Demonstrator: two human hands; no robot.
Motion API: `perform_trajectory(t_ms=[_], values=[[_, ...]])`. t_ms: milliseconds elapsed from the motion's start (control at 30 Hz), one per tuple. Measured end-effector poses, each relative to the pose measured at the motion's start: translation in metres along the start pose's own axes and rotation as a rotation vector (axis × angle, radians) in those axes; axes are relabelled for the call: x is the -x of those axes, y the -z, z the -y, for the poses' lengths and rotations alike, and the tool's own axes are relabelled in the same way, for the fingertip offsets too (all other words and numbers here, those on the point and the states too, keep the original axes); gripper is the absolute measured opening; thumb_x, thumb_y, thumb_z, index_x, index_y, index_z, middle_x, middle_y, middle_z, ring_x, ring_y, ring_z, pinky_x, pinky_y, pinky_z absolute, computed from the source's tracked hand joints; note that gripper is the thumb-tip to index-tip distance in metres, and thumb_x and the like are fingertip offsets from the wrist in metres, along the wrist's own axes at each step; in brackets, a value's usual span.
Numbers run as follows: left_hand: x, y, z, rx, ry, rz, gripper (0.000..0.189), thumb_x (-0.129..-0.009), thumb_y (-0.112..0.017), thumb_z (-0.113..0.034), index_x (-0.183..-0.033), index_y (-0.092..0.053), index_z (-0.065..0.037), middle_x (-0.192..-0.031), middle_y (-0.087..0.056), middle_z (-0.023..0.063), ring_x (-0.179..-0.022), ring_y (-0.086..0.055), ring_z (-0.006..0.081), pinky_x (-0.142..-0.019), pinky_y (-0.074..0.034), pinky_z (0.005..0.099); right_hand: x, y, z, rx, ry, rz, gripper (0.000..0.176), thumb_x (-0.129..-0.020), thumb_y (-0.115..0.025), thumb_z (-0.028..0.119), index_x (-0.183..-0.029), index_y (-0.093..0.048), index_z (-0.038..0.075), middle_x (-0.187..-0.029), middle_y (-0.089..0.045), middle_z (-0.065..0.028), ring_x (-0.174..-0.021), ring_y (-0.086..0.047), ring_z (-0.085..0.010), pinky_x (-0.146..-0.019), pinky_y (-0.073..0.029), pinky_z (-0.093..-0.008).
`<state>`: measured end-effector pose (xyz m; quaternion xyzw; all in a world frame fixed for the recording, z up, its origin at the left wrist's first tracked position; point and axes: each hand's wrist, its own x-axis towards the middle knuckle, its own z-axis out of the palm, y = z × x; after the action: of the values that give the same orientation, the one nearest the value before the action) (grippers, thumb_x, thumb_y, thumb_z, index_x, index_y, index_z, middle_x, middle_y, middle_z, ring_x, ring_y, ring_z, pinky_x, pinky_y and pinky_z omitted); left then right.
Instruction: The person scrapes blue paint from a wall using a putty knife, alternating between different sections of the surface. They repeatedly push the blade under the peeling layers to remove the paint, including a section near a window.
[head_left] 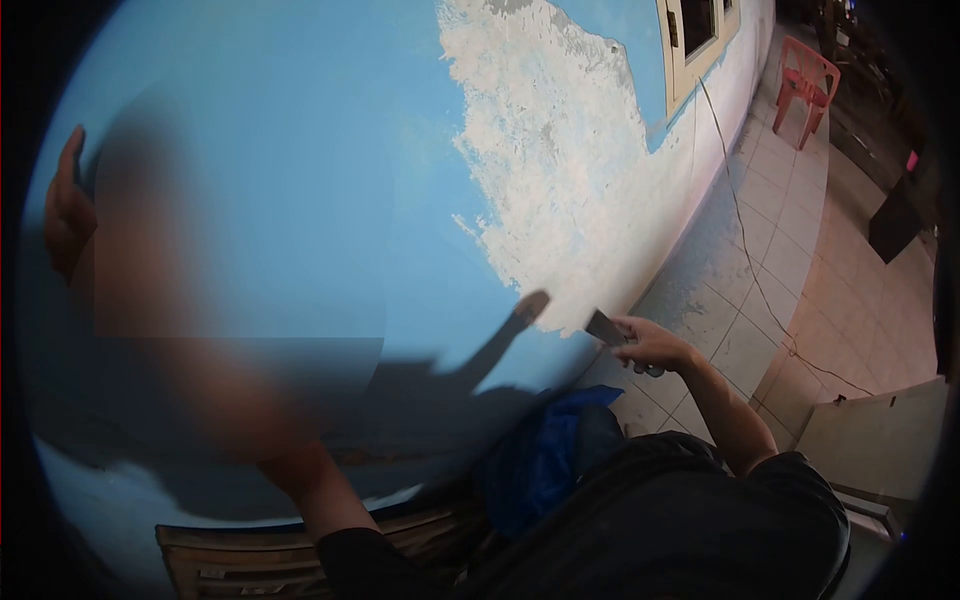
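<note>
My right hand (648,345) is closed round a flat scraper (604,328), its dark blade turned toward the wall near the lower end of the bare patch. Blue paint (300,180) covers much of the wall, and a large whitish patch (560,150) with ragged edges shows where there is no blue. At the far left my left hand (70,215) is raised beside the blue wall, fingers apart, with nothing seen in it. A blurred area hides part of the left arm. Whether the blade touches the wall is unclear.
A window frame (684,60) sits in the wall at the top right. Beyond it a red plastic chair (806,88) stands on the tiled floor (735,290), crossed by a thin cable. Below are a slatted wooden piece (240,565) and blue fabric (540,470); a pale board (880,440) is at lower right.
</note>
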<state>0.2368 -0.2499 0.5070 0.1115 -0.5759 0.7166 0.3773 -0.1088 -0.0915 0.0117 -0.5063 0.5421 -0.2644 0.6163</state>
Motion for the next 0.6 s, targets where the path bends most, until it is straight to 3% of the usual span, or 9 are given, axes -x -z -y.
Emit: perform_trajectory(t_ms=[67, 167, 267, 400, 500, 600], values=[[-0.001, -0.003, 0.002, -0.035, -0.003, 0.013, 0.041, -0.082, -0.081, -0.042, -0.107, -0.07, -0.012, -0.093, -0.072, 0.0053, -0.077, -0.071, 0.0243, -0.066, -0.057, 0.0353, 0.008, -0.003, 0.036, -0.354, 0.353, -0.074, 0.07, -0.1, -0.055, 0.012, -0.158, -0.016, 0.008, -0.098, -0.068, -0.0121, -0.061, -0.061, -0.0099, -0.043, -0.048, -0.0235], [0.001, -0.001, 0.004, -0.063, 0.035, 0.086, 0.04, -0.082, -0.08, -0.043, -0.104, -0.071, -0.011, -0.093, -0.073, 0.0067, -0.078, -0.072, 0.0244, -0.066, -0.058, 0.0337, 0.024, -0.008, 0.1, -0.398, 0.407, -0.223, 0.064, -0.105, -0.051, 0.021, -0.159, -0.018, 0.011, -0.084, -0.063, -0.0066, -0.053, -0.053, -0.0055, -0.039, -0.04, -0.0217], [0.006, 0.006, -0.008, 0.062, 0.048, 0.099, 0.035, -0.083, -0.08, -0.036, -0.102, -0.071, -0.008, -0.094, -0.073, 0.0084, -0.08, -0.072, 0.0254, -0.068, -0.059, 0.0344, -0.004, -0.012, 0.099, -0.314, 0.452, -0.061, 0.063, -0.108, -0.044, 0.026, -0.16, -0.01, 0.016, -0.088, -0.063, -0.0078, -0.048, -0.047, -0.0042, -0.038, -0.039, -0.0199], [0.019, 0.009, -0.018, 0.359, 0.016, 0.077, 0.029, -0.083, -0.082, -0.023, -0.102, -0.07, -0.005, -0.097, -0.074, 0.0101, -0.084, -0.071, 0.0273, -0.075, -0.058, 0.0371, -0.004, -0.023, 0.135, -0.491, 0.484, -0.004, 0.062, -0.109, -0.037, 0.032, -0.16, -0.002, 0.025, -0.084, -0.06, -0.0066, -0.045, -0.04, -0.0039, -0.037, -0.037, -0.02], [0.023, 0.014, -0.023, 0.348, 0.004, 0.109, 0.026, -0.082, -0.081, -0.017, -0.102, -0.07, -0.004, -0.096, -0.074, 0.0098, -0.091, -0.07, 0.0286, -0.082, -0.056, 0.0391, -0.022, -0.024, 0.142, -0.505, 0.532, 0.043, 0.061, -0.109, -0.036, 0.033, -0.159, -0.001, 0.031, -0.081, -0.056, -0.0044, -0.044, -0.037, -0.0039, -0.036, -0.036, -0.02], [0.024, 0.015, -0.02, 0.339, 0.011, 0.133, 0.024, -0.084, -0.08, -0.016, -0.102, -0.07, -0.004, -0.095, -0.074, 0.009, -0.097, -0.068, 0.0292, -0.086, -0.054, 0.0402, -0.036, -0.033, 0.124, -0.504, 0.527, -0.019, 0.057, -0.109, -0.035, 0.034, -0.159, -0.007, 0.033, -0.07, -0.044, 0.0026, -0.045, -0.033, -0.0033, -0.036, -0.035, -0.0198]])
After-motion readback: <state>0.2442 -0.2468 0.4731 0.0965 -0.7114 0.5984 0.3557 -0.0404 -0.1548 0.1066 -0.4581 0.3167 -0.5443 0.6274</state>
